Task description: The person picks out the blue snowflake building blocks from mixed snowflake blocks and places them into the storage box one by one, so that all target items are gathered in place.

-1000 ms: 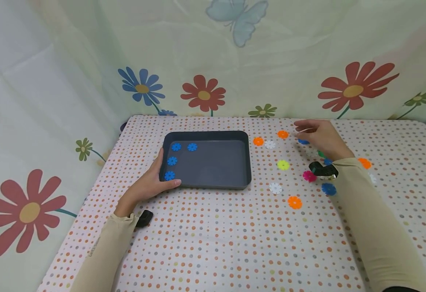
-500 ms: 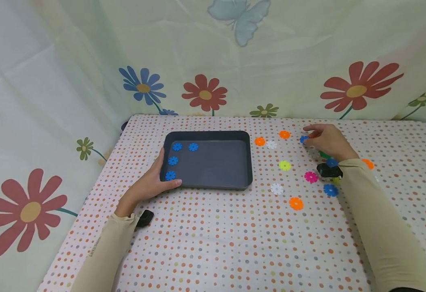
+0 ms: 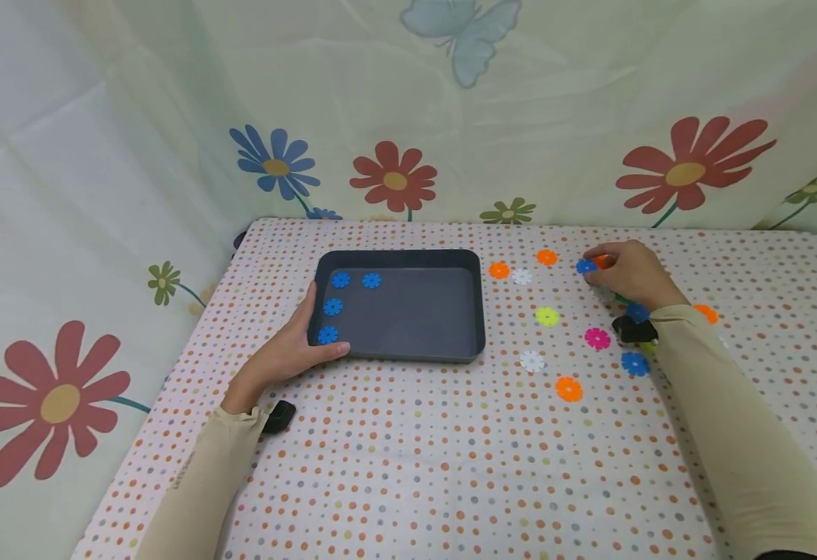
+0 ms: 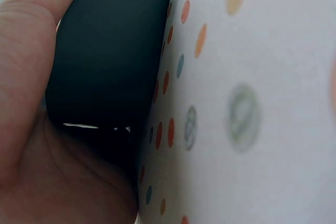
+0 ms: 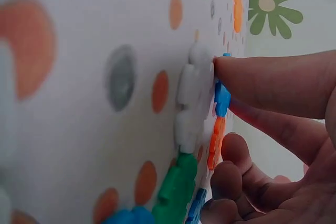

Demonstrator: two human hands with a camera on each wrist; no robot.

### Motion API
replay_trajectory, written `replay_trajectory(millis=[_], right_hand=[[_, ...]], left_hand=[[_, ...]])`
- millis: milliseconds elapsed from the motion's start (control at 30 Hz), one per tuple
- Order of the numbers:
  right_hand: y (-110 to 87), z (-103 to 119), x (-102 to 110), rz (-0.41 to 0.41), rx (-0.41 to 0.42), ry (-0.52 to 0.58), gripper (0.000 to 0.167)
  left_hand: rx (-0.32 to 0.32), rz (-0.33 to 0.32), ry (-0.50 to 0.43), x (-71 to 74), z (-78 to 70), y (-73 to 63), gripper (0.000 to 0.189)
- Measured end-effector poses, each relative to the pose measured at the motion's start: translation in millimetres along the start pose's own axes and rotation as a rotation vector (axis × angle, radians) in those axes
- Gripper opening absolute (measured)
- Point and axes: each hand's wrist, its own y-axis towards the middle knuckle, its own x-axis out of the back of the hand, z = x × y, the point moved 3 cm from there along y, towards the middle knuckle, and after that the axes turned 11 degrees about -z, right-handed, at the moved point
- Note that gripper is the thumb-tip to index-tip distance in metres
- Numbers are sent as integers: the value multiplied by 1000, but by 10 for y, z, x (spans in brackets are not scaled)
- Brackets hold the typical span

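Note:
A dark grey rectangular tray rests on the table, with several blue flower-shaped discs inside along its left and back. My left hand holds the tray's front left corner, thumb at the front rim and fingers along the left wall. That tray wall fills the gap beside my thumb in the left wrist view. At the right, my right hand pinches a blue disc between thumb and index finger, close to the tabletop. A white disc and a green disc lie near the thumb.
Right of the tray lie loose discs: orange, yellow, pink, white and blue. My right forearm passes over some of them. A flower-printed curtain hangs behind the dotted table.
My right hand has moved slightly right and down, and its thumb and index finger have closed on the blue disc. My left hand and the tray keep their places.

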Motion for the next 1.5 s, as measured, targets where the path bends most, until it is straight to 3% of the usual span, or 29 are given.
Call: replay_trajectory(millis=[433, 800, 1233, 1500], right_hand=[[-39, 110, -15, -103, 73, 11, 34], [-49, 108, -33, -163, 81, 35, 24], [-92, 239, -53, -158, 64, 110, 24], [-98, 345, -93, -101, 33, 196, 28]], left_hand=[[-20, -10, 15, 9, 2, 27, 126], [-14, -8, 15, -7, -6, 19, 126], [-11, -9, 3, -13, -10, 3, 127], [-10, -8, 4, -7, -11, 4, 128]])
